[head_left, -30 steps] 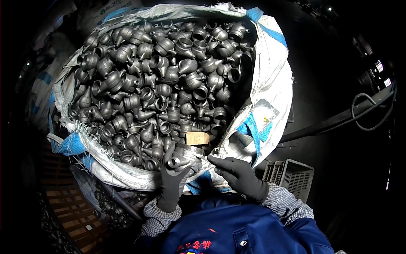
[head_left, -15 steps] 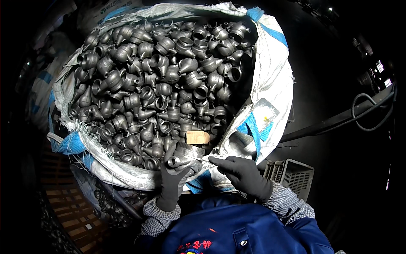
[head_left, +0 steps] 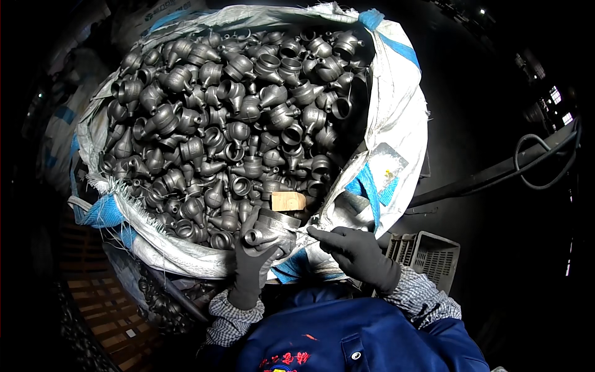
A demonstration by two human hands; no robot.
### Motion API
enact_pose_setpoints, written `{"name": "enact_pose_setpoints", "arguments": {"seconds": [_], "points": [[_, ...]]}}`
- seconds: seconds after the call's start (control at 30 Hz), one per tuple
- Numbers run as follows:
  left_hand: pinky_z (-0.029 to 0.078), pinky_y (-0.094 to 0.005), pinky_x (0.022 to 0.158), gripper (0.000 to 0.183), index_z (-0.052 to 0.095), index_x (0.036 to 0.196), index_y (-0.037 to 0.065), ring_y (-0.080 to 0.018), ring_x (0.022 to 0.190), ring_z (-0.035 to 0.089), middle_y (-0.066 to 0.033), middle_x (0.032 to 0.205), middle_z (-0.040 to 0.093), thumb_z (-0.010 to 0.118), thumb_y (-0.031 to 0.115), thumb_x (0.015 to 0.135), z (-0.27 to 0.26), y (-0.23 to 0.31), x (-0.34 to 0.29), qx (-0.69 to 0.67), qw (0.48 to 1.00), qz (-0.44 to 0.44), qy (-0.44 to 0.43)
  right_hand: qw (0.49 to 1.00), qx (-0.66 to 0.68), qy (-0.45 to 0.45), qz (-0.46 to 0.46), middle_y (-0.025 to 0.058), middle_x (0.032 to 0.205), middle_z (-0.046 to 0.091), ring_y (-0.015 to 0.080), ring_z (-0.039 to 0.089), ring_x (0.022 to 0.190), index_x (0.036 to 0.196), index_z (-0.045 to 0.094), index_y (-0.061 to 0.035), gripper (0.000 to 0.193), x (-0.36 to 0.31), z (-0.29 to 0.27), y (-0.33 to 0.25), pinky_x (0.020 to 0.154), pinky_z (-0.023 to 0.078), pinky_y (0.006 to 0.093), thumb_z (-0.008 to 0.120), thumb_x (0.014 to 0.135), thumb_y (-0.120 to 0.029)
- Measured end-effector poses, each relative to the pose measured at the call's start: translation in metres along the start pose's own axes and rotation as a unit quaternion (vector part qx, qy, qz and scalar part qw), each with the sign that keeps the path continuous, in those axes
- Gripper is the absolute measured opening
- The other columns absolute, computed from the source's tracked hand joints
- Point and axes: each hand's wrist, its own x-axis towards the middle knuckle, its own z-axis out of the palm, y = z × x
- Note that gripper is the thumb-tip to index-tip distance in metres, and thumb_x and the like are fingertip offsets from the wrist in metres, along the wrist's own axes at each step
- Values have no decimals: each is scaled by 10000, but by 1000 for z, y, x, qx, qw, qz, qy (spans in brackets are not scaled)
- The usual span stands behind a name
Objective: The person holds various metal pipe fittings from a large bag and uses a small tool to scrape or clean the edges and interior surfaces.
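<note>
At the near rim of a big white woven sack (head_left: 396,111), my left hand (head_left: 252,266) in a dark grey glove grips a grey cast metal fitting (head_left: 279,230). The fitting has a wide threaded mouth turned up and away, and a short round spout at its left. My right hand (head_left: 353,251), gloved too, is at the fitting's right with the index finger stretched toward it and the other fingers curled. Something thin and pale shows faintly by that fingertip; what it is I cannot make out. Many similar fittings (head_left: 251,108) fill the sack. Just beyond the held one lies a wooden block (head_left: 288,200).
A grey plastic crate (head_left: 437,254) stands at the right, below the sack. A dark metal bar (head_left: 471,186) with a looped cable (head_left: 527,177) reaches in from the right. Brown slatted crating (head_left: 105,297) and more fittings (head_left: 161,304) are at the lower left.
Both hands and the fitting stay nearly in place. The thin pale line between the right fingertip and the fitting shows less clearly now. The whole view has shifted slightly.
</note>
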Motion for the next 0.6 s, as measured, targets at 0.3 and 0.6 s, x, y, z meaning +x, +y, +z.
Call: {"name": "enact_pose_setpoints", "arguments": {"seconds": [0.3, 0.6], "points": [[508, -306, 921, 774, 380, 1411, 10, -187, 1047, 597, -92, 1167, 576, 795, 62, 759, -2, -6, -7, -70, 993, -97, 16, 966, 241, 96, 18, 95, 1136, 645, 106, 578, 985, 1372, 484, -2, 570, 12, 12, 20, 865, 465, 251, 699, 882, -200], [441, -363, 1024, 958, 246, 1474, -12, -237, 1252, 462, -148, 1391, 426, 822, 88, 715, 31, -1, -4, 129, 986, 84, -72, 936, 312, 55, 151, 43, 727, 643, 49, 565, 702, 1000, 690, 28, 313, 26, 22, 3, 599, 450, 224, 720, 848, -244]]}}
